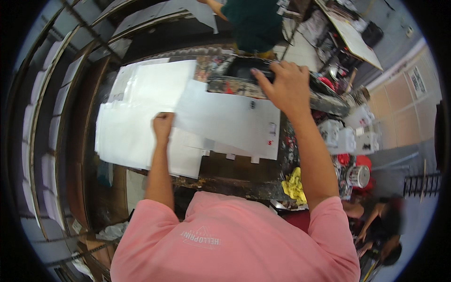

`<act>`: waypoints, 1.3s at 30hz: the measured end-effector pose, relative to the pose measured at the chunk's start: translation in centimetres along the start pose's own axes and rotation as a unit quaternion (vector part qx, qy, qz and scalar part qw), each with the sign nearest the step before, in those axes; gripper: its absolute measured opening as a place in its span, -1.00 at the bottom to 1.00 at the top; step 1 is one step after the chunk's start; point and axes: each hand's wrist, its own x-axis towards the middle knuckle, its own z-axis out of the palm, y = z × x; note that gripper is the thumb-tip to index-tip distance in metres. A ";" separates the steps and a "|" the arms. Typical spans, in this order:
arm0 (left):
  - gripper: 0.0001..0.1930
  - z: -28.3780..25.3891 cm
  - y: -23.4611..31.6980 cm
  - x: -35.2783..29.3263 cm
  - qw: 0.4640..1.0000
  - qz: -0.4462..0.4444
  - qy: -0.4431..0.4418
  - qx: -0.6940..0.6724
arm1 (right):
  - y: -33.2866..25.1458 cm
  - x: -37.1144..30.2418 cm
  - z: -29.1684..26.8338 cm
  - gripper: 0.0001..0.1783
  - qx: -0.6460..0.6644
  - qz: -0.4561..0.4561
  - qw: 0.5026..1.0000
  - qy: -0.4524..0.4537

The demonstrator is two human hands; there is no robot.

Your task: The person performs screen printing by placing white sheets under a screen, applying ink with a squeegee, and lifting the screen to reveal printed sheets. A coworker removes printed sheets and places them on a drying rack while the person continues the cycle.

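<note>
My left hand [163, 126] is closed in a pinch at the edge of a white sheet [216, 117], which slants across the middle of the work table. Small dark and red printed marks show near the right end of the sheets there. My right hand [289, 87] grips the near side of a dark, paint-stained printing frame [235, 87], thumb apart from the fingers. The frame stands at the far side of the sheet; its underside is hidden. To the left lies a spread of overlapping white sheets [136, 127], close under my left hand.
A crumpled yellow cloth [293, 185] lies at the table's right edge. White plastic jugs [345, 136] and a paint tin [358, 176] stand at right. Racks with sheets [56, 103] line the left. A person in dark green [251, 23] works beyond the table; others are at lower right.
</note>
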 end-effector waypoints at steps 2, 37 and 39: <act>-0.58 -4.5 -2.1 3.7 0.996 0.011 -0.011 0.083 | 0.2 -0.2 0.1 -0.31 -0.003 0.002 1.000 -0.001; -0.33 15.3 7.0 -17.8 0.928 0.265 -0.261 0.012 | 0.4 -1.2 0.2 -0.32 -0.016 0.006 1.000 -0.015; -0.27 11.9 10.3 -16.4 0.867 0.110 -0.319 -0.366 | -0.2 -3.7 0.4 -0.30 -0.034 0.020 0.997 -0.069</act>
